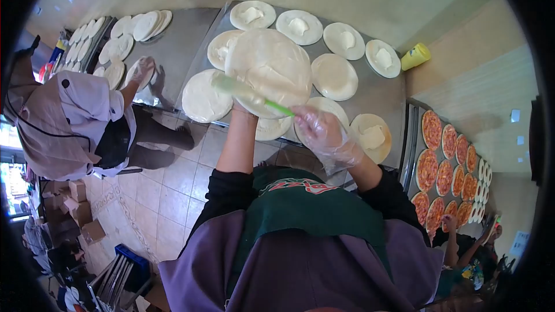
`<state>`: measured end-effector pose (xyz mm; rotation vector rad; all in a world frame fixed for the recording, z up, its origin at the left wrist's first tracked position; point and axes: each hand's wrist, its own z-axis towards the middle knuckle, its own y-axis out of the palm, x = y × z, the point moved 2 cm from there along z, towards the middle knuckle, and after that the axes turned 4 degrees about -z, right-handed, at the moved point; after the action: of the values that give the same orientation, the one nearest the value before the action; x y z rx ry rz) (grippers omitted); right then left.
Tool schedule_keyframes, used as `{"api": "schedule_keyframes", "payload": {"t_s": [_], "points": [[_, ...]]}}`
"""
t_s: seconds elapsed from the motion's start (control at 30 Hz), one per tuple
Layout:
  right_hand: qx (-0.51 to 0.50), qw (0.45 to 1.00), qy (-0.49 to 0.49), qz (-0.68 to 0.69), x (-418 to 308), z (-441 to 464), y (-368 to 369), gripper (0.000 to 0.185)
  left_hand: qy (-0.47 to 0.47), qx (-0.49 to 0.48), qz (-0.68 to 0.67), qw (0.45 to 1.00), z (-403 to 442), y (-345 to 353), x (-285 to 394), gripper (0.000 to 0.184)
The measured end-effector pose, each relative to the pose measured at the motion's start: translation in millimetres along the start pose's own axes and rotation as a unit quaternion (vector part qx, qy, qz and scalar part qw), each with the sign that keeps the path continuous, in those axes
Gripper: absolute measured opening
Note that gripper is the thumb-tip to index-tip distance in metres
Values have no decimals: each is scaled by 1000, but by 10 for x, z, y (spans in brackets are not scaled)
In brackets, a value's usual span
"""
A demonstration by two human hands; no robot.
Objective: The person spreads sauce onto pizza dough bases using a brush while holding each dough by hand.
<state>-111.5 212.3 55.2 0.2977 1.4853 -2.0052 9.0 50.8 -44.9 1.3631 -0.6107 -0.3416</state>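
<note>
My left hand (245, 110) is mostly hidden under a round pizza base (272, 60), holding it up above the table. White spread covers much of this base. In my right hand (321, 130), which wears a clear plastic glove, is a spatula with a green handle (278, 107). Its pale, motion-blurred blade (231, 88) lies across the near left part of the raised base. Around it on the metal table are more bases: one with smoothed spread (207, 96), and others bearing a white dollop, such as the one at the near right (371, 137).
A yellow container (416, 56) stands at the table's right end. Right of it, a rack or table carries red-topped pizzas (426, 170). At left, a co-worker (81, 118) handles bases by another metal table (188, 34). Cardboard boxes (80, 211) and a folded step stool (113, 274) are on the floor.
</note>
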Motion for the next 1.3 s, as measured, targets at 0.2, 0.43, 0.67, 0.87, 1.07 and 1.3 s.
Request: {"api": "schedule_keyframes", "payload": {"t_s": [0.2,0.43,0.67,0.87,1.07,1.3], "points": [[115,989,68,-66,234,68,-138,24,-25,21,-16,999,102,128,-191,64],[64,998,-2,-18,140,-235,-202,20,-48,9,-36,998,166,249,-305,63],[121,953,275,-47,473,-295,-392,11,3,46,-8,999,216,363,-328,60],[71,977,198,24,116,-346,-163,12,15,24,-9,1000,348,247,-441,59],[67,990,115,43,-43,-353,-277,13,-60,-106,-130,984,257,305,-517,57],[91,987,127,-30,118,-294,-217,13,-39,15,-15,999,240,363,-511,58]]}}
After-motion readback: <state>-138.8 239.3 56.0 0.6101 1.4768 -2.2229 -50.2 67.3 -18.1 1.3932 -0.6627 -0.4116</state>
